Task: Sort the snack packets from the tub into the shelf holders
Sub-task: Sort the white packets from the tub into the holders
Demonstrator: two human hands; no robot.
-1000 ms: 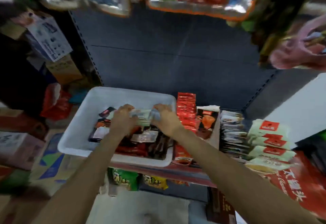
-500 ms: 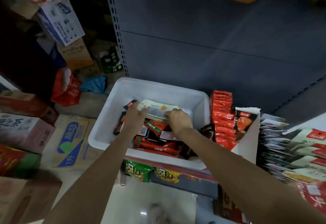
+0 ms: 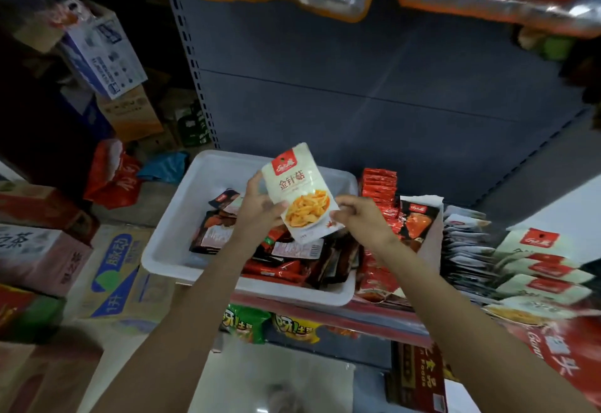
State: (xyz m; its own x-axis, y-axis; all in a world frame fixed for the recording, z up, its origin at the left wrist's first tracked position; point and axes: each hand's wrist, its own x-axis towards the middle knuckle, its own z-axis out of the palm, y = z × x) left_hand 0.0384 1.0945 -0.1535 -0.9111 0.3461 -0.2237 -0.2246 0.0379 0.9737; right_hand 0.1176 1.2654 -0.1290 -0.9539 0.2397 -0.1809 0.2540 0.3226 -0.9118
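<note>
Both forearms reaching forward over the white tub point(image 3: 182, 217) at the shelf's left end. Left hand point(image 3: 260, 209) raised above the tub's middle, thumb and fingers curled round the left edge of a white packet point(image 3: 300, 193), held upright and tilted, face toward camera. Right hand point(image 3: 361, 214) just beside the packet's lower right corner, fingers loosely curled; contact with the packet unclear. More packets point(image 3: 286, 259) heaped in the tub's near half. Red packets point(image 3: 379, 185) standing in a row in a holder right of the tub.

Cardboard cartons point(image 3: 107, 282) are sitting stacked on the floor at left, and a red bag point(image 3: 112, 173) is lying beside them.
</note>
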